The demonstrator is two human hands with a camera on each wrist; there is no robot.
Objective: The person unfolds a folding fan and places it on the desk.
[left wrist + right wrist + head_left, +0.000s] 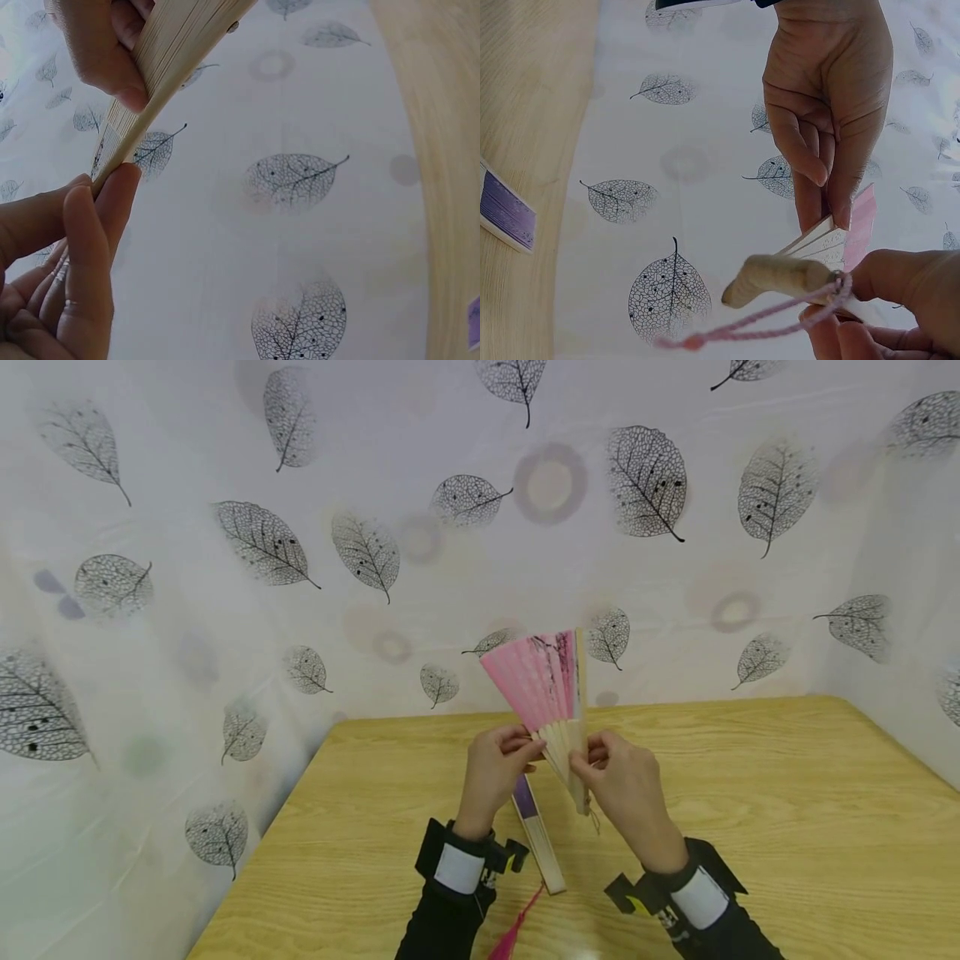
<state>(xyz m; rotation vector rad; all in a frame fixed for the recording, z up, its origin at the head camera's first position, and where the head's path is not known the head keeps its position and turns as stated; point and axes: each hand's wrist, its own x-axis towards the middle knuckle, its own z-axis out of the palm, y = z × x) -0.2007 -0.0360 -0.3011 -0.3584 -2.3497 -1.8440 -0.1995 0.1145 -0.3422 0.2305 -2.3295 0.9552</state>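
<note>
Fingers of your left hand [491, 772] pinch the left edge of the pink fan [542, 681] at its wooden slats, thumb on one face and fingertips on the other, as the left wrist view shows. Your right hand [626, 785] grips the right outer slat lower down, near the pivot, with its fingers curled round the wood. Both hands are closed on the fan; neither is free.

You hold the fan upright above the table [750, 793], partly spread, pink leaf at the top and pale slats fanning from the pivot below. In the right wrist view a pink cord [780, 319] loops through the rounded end by the pivot and hangs loose.

It looks light and thin. The slats seem stiff along their length but probably snap if bent sideways, and the pink leaf likely creases or tears easily, so your grip on the 2 outer slats, not the leaf, looks the safest hold.

A 2nd fan [536, 827], folded shut with a purple band, lies on the table under your hands, a pink tassel [513, 931] at its near end.
</note>
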